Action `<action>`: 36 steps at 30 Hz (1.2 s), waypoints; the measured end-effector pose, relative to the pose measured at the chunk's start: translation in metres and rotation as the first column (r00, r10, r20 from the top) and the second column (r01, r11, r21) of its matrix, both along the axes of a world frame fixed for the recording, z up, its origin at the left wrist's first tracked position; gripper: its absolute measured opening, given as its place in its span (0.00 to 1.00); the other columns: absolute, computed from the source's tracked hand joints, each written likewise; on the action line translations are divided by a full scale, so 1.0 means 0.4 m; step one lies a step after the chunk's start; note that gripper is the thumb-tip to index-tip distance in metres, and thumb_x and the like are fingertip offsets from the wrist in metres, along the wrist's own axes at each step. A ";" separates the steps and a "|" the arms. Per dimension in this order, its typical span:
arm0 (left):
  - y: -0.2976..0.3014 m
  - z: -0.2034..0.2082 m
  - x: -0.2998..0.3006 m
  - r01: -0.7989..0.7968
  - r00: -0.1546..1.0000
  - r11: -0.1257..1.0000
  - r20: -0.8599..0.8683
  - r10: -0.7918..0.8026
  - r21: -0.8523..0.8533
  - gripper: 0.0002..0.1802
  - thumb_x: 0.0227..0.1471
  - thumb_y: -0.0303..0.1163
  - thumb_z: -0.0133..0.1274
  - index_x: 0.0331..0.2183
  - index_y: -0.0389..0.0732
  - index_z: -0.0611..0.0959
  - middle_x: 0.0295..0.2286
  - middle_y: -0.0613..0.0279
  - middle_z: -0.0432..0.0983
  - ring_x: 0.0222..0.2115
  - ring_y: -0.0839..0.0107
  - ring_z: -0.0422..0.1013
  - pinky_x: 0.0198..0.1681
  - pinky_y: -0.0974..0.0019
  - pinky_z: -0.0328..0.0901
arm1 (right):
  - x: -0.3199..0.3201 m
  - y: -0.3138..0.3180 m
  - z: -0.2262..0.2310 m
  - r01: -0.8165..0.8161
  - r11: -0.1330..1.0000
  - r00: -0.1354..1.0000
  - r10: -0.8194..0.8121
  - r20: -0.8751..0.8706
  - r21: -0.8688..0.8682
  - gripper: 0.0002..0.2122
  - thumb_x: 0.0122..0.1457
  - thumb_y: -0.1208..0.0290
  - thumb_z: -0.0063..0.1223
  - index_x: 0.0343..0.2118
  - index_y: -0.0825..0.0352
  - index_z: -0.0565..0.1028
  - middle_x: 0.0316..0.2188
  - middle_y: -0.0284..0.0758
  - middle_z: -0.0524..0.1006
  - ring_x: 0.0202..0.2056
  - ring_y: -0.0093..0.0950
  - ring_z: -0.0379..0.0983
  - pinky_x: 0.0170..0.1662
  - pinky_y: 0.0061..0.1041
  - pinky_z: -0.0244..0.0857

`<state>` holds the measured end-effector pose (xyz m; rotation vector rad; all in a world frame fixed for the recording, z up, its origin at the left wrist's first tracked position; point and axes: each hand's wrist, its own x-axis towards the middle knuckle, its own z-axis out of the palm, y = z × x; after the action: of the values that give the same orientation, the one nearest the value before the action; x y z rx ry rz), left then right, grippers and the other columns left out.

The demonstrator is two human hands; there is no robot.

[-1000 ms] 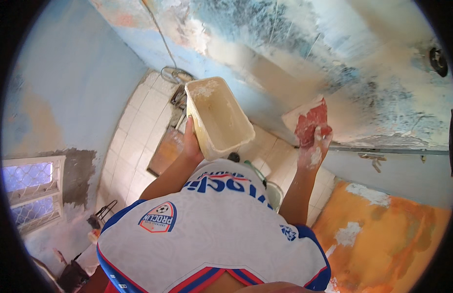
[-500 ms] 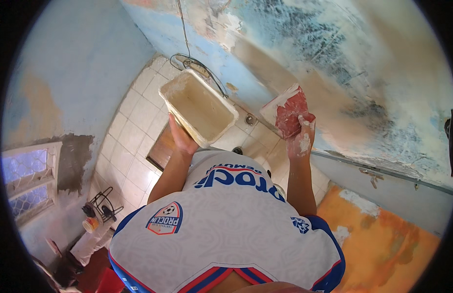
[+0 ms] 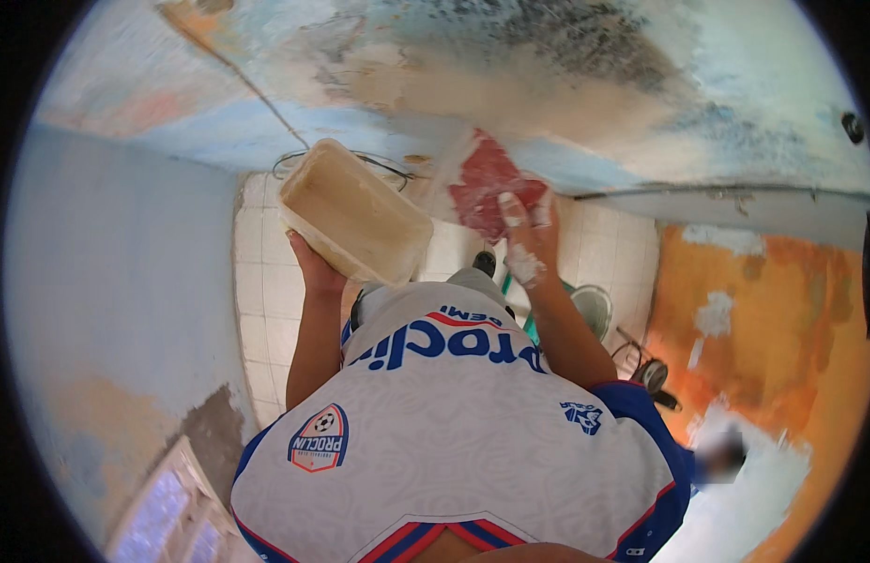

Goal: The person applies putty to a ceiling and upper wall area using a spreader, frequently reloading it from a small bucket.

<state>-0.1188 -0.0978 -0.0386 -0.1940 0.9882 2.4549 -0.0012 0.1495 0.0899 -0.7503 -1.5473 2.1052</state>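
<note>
My left hand [image 3: 315, 267] grips the near left side of a rectangular plastic tub [image 3: 355, 208], which is off-white with beige residue on its inner walls. The tub is tilted so that its inside shows. In my right hand [image 3: 532, 239] is a flat red spreader [image 3: 487, 183] smeared with white plaster, its near face under my thumb. White paste coats that thumb and wrist. The spreader is just right of the tub, apart from it, and slightly blurred. Most of my right fingers are hidden behind it.
A patchy, stained wall [image 3: 416, 84] stands ahead, with a cable [image 3: 252, 89] along it. A blue wall [image 3: 135, 253] is at left, an orange one [image 3: 782, 310] at right. Behind my right arm stand a round bucket [image 3: 595, 305] and a dark device [image 3: 652, 375] on the tiled floor [image 3: 266, 324].
The view has turned, bringing the bucket and more of the orange wall into sight. The spreader has come left, closer to the tub. Both hands keep their hold.
</note>
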 end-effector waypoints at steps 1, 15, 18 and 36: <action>0.004 -0.004 -0.019 0.060 0.998 0.998 -0.018 -0.059 0.024 0.45 0.57 0.70 0.32 0.65 0.50 0.55 0.62 0.60 0.57 0.61 0.58 0.57 0.62 0.51 0.58 | -0.003 -0.028 -0.007 -0.025 0.998 1.000 0.025 -0.005 0.049 0.13 0.65 0.69 0.50 0.49 0.65 0.67 0.37 0.31 0.74 0.32 0.19 0.71 0.31 0.19 0.67; 0.100 0.053 0.074 0.216 0.974 0.973 0.048 -0.220 0.085 0.43 0.59 0.68 0.31 0.64 0.50 0.56 0.62 0.59 0.57 0.61 0.58 0.58 0.61 0.52 0.59 | 0.211 0.080 0.124 0.426 0.898 0.889 -0.394 -0.234 0.108 0.12 0.62 0.74 0.51 0.48 0.67 0.68 0.42 0.37 0.74 0.40 0.26 0.74 0.37 0.25 0.72; 0.127 0.086 0.103 0.168 0.985 0.985 0.029 -0.169 0.031 0.43 0.58 0.68 0.33 0.64 0.50 0.56 0.62 0.60 0.57 0.61 0.57 0.58 0.61 0.51 0.59 | 0.270 0.154 0.103 0.470 0.880 0.854 -0.436 -0.283 0.063 0.15 0.59 0.79 0.52 0.49 0.68 0.68 0.45 0.39 0.74 0.43 0.30 0.75 0.43 0.29 0.75; 0.306 0.094 0.215 0.284 0.959 0.958 0.033 -0.283 -0.045 0.42 0.57 0.68 0.38 0.63 0.50 0.60 0.60 0.63 0.60 0.59 0.59 0.59 0.62 0.52 0.58 | 0.453 0.343 -0.620 0.323 0.833 0.943 -0.321 0.083 -0.450 0.21 0.59 0.69 0.54 0.54 0.59 0.62 0.45 0.35 0.71 0.46 0.36 0.75 0.40 0.43 0.76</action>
<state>-0.0329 0.0247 -0.0009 -0.0923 0.9922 2.1641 0.1799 0.2867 -0.1582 -1.0888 -0.8367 2.2164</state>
